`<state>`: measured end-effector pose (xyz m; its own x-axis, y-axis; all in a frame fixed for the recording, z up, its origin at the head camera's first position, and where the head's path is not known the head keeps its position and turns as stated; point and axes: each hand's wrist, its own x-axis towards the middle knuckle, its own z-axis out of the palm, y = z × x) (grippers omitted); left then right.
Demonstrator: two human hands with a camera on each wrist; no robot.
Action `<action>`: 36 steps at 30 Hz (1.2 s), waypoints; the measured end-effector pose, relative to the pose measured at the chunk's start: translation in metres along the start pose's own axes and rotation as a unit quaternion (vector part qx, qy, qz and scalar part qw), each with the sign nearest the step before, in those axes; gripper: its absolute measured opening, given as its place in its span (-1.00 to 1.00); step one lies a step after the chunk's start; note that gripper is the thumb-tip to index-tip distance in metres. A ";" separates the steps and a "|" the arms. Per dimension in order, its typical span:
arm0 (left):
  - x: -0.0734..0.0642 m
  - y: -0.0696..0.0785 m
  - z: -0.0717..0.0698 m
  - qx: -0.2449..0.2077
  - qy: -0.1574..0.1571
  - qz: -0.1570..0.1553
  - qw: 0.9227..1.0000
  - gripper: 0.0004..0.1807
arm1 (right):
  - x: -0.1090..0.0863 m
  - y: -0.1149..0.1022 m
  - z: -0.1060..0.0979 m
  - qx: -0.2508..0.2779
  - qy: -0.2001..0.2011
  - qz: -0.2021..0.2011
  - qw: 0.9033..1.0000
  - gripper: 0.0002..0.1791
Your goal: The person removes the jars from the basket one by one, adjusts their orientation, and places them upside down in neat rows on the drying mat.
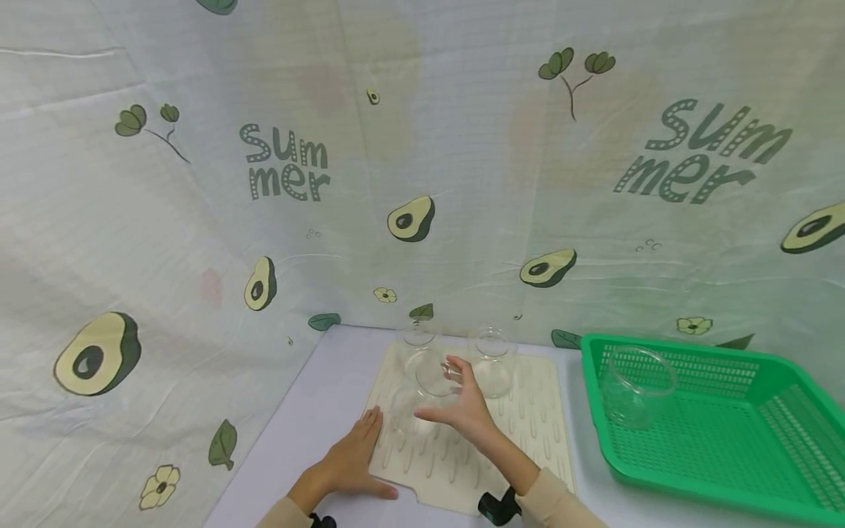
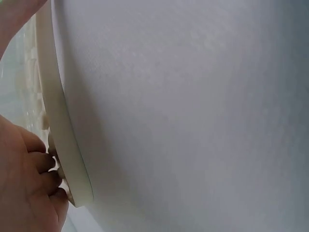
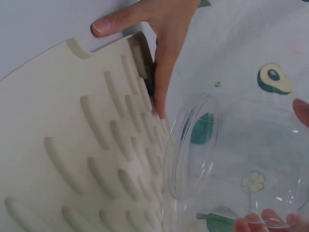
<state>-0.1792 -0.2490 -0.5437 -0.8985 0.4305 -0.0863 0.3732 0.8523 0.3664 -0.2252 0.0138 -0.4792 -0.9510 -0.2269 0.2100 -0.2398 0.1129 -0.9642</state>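
Observation:
My right hand (image 1: 465, 407) curves round a clear cup (image 3: 251, 159) above the left part of the cream drying mat (image 1: 455, 469). In the right wrist view the cup's rim points toward the mat, with fingertips along one side and a thumb at the other. My left hand (image 1: 353, 455) rests at the mat's left edge, fingers extended along it and thumb spread toward the front corner. Behind the held cup, another clear cup (image 1: 419, 336) and a second clear cup (image 1: 493, 359) stand upside down on the mat.
To the right of the mat sits a green plastic basket (image 1: 713, 455) with a clear cup (image 1: 637, 392) in its back left corner. A printed cloth (image 1: 462, 161) hangs behind and to the left of the white table (image 1: 310, 411).

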 end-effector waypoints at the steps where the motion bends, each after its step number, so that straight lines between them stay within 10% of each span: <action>1: 0.000 0.000 0.000 0.003 -0.001 -0.002 1.000 0.55 | 0.001 0.001 0.002 -0.011 -0.002 -0.006 1.000 0.17; 36: 0.002 0.005 0.001 0.017 0.001 -0.033 0.999 0.38 | 0.015 0.017 0.035 -0.113 -0.020 -0.044 0.992 0.26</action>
<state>-0.1792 -0.2432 -0.5435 -0.9218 0.3726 -0.1072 0.3211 0.8886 0.3274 -0.2370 -0.0213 -0.4978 -0.9170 -0.2827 0.2814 -0.3638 0.3039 -0.8805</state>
